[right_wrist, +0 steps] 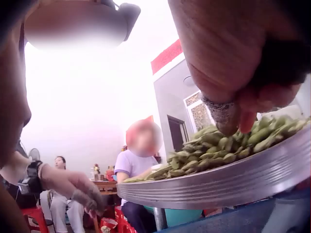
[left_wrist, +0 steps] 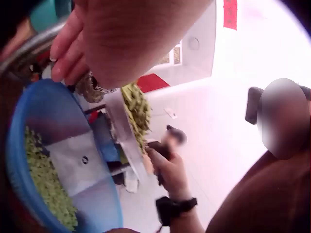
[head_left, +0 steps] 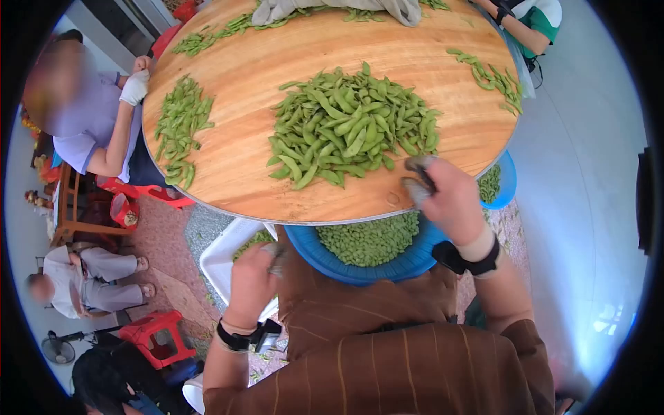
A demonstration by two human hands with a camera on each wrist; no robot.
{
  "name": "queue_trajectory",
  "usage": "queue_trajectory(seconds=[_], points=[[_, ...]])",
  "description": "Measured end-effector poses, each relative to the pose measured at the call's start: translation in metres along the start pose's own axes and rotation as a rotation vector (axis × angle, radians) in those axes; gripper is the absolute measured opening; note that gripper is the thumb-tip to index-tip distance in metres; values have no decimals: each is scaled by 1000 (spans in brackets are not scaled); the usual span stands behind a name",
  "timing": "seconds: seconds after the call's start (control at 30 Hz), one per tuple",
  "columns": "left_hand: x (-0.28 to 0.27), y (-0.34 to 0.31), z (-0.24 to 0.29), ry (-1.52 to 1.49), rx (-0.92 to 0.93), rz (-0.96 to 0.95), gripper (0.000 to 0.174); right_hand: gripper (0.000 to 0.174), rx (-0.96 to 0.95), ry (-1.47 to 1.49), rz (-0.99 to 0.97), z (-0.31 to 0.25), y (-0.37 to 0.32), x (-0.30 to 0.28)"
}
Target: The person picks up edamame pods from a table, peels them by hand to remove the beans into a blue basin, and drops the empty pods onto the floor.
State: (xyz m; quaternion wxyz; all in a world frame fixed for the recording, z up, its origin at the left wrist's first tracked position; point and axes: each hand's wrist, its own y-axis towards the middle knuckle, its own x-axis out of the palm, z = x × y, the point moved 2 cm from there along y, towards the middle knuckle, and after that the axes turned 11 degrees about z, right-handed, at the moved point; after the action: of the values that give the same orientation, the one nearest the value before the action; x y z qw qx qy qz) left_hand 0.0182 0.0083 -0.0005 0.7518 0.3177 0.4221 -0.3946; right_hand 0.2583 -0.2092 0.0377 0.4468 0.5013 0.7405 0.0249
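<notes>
Green bean pods lie heaped on the round wooden table. My right hand hovers at the table's near edge, right of the heap, its fingers apart and their tips wrapped in something grey; no pod shows in it. In the right wrist view the wrapped thumb is in front of the pods. My left hand hangs loosely bent below the table's edge, left of the blue basin, and holds nothing visible. Shelled green beans lie in the basin, partly under the tabletop.
A white container stands left of the basin, a second blue basin to the right. Smaller groups of pods and a grey cloth lie on the table. People sit around; a red stool stands at the lower left.
</notes>
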Motion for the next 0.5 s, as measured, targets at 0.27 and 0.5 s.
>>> queue_trajectory(seconds=[0.27, 0.5], points=[[5, 40, 91, -339, 464, 148, 24, 13, -22, -137, 58, 1, 2, 5], [35, 64, 144, -478, 458, 209, 26, 18, 330, 312, -155, -15, -20, -36]])
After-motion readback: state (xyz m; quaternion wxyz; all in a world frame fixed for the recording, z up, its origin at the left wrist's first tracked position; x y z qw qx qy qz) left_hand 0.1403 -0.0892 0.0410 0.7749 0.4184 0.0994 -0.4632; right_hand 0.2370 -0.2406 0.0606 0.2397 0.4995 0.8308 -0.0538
